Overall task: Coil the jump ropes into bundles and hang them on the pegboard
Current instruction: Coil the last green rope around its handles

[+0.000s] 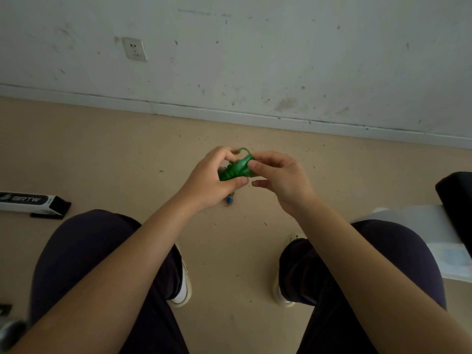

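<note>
Here, a seated person is holding a green jump rope bundle (236, 169) above the floor (102, 149). The left hand (212, 180) is gripping the coils while the right hand (278, 177) is pinching a loop, seemingly finishing the wrap; hanging likely comes next, though no pegboard is showing.

A single head-worn wide-angle view looks steeply down and forward from close above the grip, with knees (84, 251) below it and floor (115, 149) and wall (281, 60) beyond.
</note>
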`<state>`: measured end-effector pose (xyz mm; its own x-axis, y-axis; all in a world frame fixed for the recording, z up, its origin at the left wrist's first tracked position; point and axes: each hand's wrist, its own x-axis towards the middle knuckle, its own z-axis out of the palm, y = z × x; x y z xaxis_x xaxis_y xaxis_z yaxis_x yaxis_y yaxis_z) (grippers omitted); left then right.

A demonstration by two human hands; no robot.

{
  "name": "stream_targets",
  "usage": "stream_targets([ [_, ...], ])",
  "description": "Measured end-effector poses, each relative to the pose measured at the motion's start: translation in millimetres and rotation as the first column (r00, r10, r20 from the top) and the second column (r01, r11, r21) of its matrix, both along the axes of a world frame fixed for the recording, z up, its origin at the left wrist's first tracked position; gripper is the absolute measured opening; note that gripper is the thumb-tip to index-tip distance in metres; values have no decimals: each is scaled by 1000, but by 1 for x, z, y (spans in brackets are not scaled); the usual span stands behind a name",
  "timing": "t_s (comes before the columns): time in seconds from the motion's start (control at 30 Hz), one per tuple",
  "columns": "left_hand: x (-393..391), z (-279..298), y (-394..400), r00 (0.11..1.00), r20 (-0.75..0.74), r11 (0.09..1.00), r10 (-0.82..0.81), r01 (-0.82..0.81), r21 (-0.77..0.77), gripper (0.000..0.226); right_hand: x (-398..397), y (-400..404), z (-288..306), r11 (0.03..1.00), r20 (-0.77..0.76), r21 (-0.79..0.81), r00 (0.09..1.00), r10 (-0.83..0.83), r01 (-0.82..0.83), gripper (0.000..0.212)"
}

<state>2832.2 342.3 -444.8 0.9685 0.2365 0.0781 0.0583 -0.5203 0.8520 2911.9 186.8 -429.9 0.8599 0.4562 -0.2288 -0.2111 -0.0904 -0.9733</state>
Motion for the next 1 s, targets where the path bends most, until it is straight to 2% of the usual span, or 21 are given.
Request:
stream_targets([
  [0.07,-1,1,1,999,-11,998,-46,45,-52,43,2,-1,1,1000,17,13,1000,12,-13,24],
  [0.13,-2,1,1,997,-21,993,-72,70,-91,60,2,-1,0,1000,41,14,999,9,-9,24],
  [0.2,-2,2,1,995,-41,993,-94,91,-82,69,1,0,0,1000,74,15,997,0,-1,22],
  [0.33,-1,3,0,990,-42,987,-135,131,-96,51,1,0,-1,999,194,-37,981,-22,30,17],
  [0.43,-1,3,-1,995,-34,990,-95,91,-106,36,-1,0,-2,997,271,-68,963,-14,34,13],
  [0.53,-1,3,-2,999,25,995,-47,49,-81,33,-2,2,-3,993,326,-100,945,-29,65,13],
  [0.7,-3,-1,-6,997,74,1000,-17,17,3,27,0,5,-6,979,278,-172,959,-57,108,11],
  [0.8,0,-2,-4,998,52,999,45,-45,0,25,-1,6,-7,984,231,-169,973,-10,51,9],
  [0.9,3,0,6,991,16,991,132,-131,-27,34,-1,6,-6,982,258,-180,966,-5,53,6],
  [1.0,0,1,6,995,24,995,96,-95,-24,30,2,2,-2,981,291,-174,956,-32,86,12],
])
